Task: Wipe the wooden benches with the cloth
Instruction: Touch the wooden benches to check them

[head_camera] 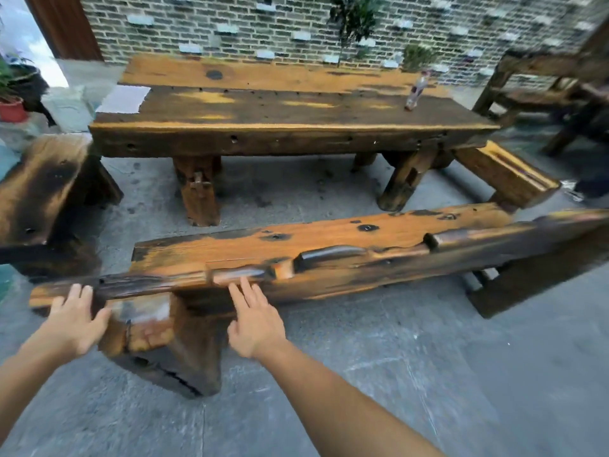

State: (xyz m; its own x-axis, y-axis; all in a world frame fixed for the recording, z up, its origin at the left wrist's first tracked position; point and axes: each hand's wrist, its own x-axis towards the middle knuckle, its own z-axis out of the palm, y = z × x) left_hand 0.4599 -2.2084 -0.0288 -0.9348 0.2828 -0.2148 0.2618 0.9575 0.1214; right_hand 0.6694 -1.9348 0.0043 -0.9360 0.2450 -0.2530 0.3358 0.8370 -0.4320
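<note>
A long wooden bench (329, 242) with a raised back rail lies across the middle of the view, in front of a big wooden table (280, 103). My left hand (74, 319) reaches to the left end of the bench's back rail, fingers straight, touching or nearly touching the wood. My right hand (255, 319) is spread flat with its fingertips at the rail near the bench's left leg. Both hands hold nothing. A pale cloth (124, 98) lies at the table's left end. A second bench (43, 189) stands at the left, a third (504, 173) at the right.
A small bottle (416, 94) stands on the table's right part. A wooden chair (553, 80) is at the far right. A red plant pot (13, 110) sits at the far left. A brick wall runs behind; the floor is grey concrete.
</note>
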